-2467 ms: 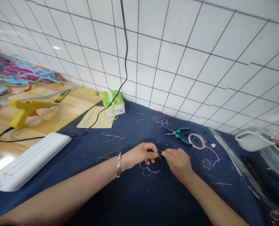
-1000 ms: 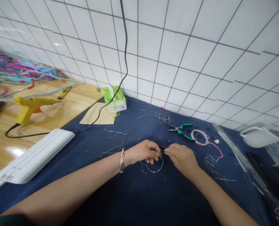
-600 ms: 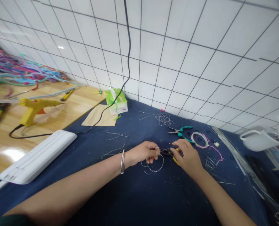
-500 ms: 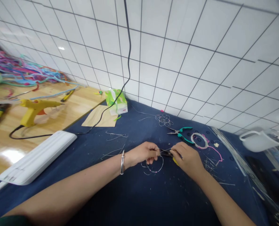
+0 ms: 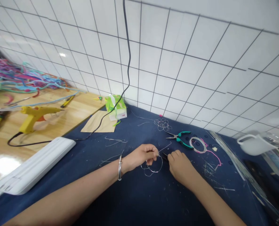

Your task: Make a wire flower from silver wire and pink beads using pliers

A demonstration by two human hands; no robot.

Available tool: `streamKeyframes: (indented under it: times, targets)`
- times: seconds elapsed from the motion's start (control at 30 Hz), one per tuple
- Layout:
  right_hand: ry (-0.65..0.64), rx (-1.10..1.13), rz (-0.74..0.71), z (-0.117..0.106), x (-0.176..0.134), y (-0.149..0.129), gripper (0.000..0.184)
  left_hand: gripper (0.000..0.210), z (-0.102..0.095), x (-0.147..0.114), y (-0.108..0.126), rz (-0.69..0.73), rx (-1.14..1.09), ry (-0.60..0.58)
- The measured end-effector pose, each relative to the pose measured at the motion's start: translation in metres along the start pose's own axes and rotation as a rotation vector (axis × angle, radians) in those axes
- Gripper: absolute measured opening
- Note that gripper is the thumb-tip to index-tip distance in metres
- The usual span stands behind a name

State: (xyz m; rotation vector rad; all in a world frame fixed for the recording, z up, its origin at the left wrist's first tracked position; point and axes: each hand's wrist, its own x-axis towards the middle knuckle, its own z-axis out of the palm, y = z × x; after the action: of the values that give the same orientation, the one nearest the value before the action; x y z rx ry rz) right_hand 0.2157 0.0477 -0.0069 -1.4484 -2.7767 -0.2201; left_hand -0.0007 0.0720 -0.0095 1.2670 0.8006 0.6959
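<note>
My left hand [image 5: 149, 153], fingers pinched together, grips a thin silver wire loop [image 5: 162, 163] over the dark blue cloth. Small pinkish beads sit along the lower part of the loop. A wire end with a bent tip sticks out to the upper right of these fingers. My right hand [image 5: 179, 164] is wrapped around dark-jawed pliers [image 5: 164, 155]; their handles are hidden in the palm. The jaws point left, apart from the protruding wire end. Beyond my hands lie a flower-shaped wire piece [image 5: 163, 124] and teal-handled needle-nose pliers [image 5: 179, 137].
At right lie a white ring-shaped spool [image 5: 198, 145] with pink cord, wire scraps [image 5: 208, 169] and a white cup [image 5: 255, 144]. At left are a white power strip [image 5: 35, 166], a yellow glue gun [image 5: 33, 116] and a tissue pack [image 5: 117, 108]. A black cable [image 5: 129, 62] hangs centrally.
The pliers in my right hand have come away from the wire beside my left fingers, moving slightly down. The bent wire end now shows uncovered. My left hand still holds the loop.
</note>
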Motion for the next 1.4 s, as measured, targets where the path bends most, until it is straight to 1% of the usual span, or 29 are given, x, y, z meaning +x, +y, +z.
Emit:
streamKeyframes:
  times: [0.03,0.1,0.17,0.23,0.27,0.33,0.37,0.43,0.47,0.5,0.57,0.6,0.63,0.67,0.7,0.73,0.77,0.8,0.87,0.9,0.93,1.0,1.1,1.13,1.17,1.2,1.23,1.33,1.4]
  targets:
    - [0.021,0.029,0.011,0.004,0.001,0.000,0.014,0.015,0.000,0.000,0.001,0.008,0.002,0.002]
    - [0.089,0.161,0.045,0.010,0.002,0.002,0.019,0.015,-0.001,0.000,0.002,0.025,0.006,-0.002]
    - [0.183,0.411,0.134,0.009,0.002,0.005,0.025,0.015,-0.001,0.001,0.002,0.036,0.003,-0.006]
    - [0.253,0.798,0.290,0.004,0.002,0.006,0.029,0.015,-0.001,0.002,0.001,0.035,-0.014,-0.001]
    - [0.263,1.043,0.391,0.000,0.002,0.006,0.029,0.014,-0.001,0.003,0.000,0.033,-0.022,0.004]
    - [0.245,1.544,0.561,-0.006,0.002,0.004,0.030,0.014,-0.001,0.004,-0.002,0.036,-0.036,0.016]
    - [0.224,1.759,0.634,-0.008,0.002,0.002,0.029,0.015,-0.001,0.005,-0.003,0.042,-0.040,0.024]
    - [0.189,2.082,0.731,-0.013,0.003,-0.002,0.028,0.016,-0.001,0.005,-0.004,0.053,-0.045,0.049]
    - [0.177,2.188,0.751,-0.015,0.003,-0.004,0.029,0.017,-0.001,0.005,-0.005,0.057,-0.051,0.064]
    - [0.192,2.261,0.745,-0.018,0.003,-0.007,0.029,0.018,-0.001,0.006,-0.006,0.061,-0.057,0.078]
    - [0.292,2.331,0.693,-0.023,0.002,-0.014,0.027,0.018,-0.001,0.006,-0.007,0.072,-0.065,0.103]
    - [0.333,2.341,0.675,-0.026,0.000,-0.018,0.030,0.018,-0.001,0.006,-0.008,0.081,-0.068,0.115]
    - [0.318,2.349,0.680,-0.027,-0.001,-0.022,0.034,0.018,-0.001,0.006,-0.008,0.091,-0.067,0.127]
    - [0.234,2.368,0.691,-0.028,-0.003,-0.026,0.036,0.017,0.000,0.006,-0.008,0.101,-0.066,0.140]
    - [0.105,2.385,0.690,-0.028,-0.004,-0.030,0.040,0.017,0.000,0.006,-0.008,0.110,-0.063,0.152]
    - [0.018,2.382,0.673,-0.028,-0.005,-0.032,0.043,0.017,0.000,0.005,-0.008,0.117,-0.060,0.164]
    - [-0.011,2.358,0.648,-0.027,-0.006,-0.033,0.047,0.018,0.000,0.005,-0.008,0.121,-0.057,0.174]
    - [-0.003,2.314,0.615,-0.026,-0.006,-0.033,0.049,0.018,0.000,0.005,-0.008,0.124,-0.053,0.182]
    - [0.074,2.191,0.593,-0.024,-0.005,-0.028,0.051,0.018,0.000,0.005,-0.008,0.127,-0.046,0.189]
    - [0.088,2.139,0.610,-0.024,-0.005,-0.026,0.050,0.019,0.000,0.005,-0.008,0.131,-0.043,0.193]
    - [0.073,2.108,0.637,-0.024,-0.004,-0.023,0.049,0.019,0.000,0.005,-0.008,0.137,-0.040,0.198]
    - [0.048,2.082,0.657,-0.025,-0.004,-0.021,0.049,0.021,0.000,0.006,-0.008,0.145,-0.034,0.222]
    - [0.148,2.121,0.563,-0.026,-0.006,-0.027,0.049,0.021,-0.001,0.007,-0.008,0.146,-0.020,0.276]
    - [0.135,2.151,0.561,-0.025,-0.007,-0.031,0.048,0.021,-0.001,0.007,-0.008,0.148,-0.020,0.292]
    - [0.061,2.180,0.582,-0.025,-0.009,-0.034,0.048,0.021,-0.001,0.007,-0.008,0.153,-0.022,0.305]
    - [-0.046,2.192,0.602,-0.025,-0.009,-0.037,0.046,0.021,-0.001,0.007,-0.008,0.158,-0.026,0.316]
    - [-0.111,2.182,0.596,-0.024,-0.010,-0.039,0.046,0.020,-0.001,0.007,-0.007,0.164,-0.031,0.326]
    - [-0.095,2.093,0.526,-0.023,-0.010,-0.042,0.047,0.018,-0.001,0.007,-0.007,0.175,-0.035,0.336]
    - [-0.136,2.063,0.533,-0.021,-0.008,-0.040,0.046,0.017,-0.001,0.007,-0.007,0.177,-0.036,0.325]
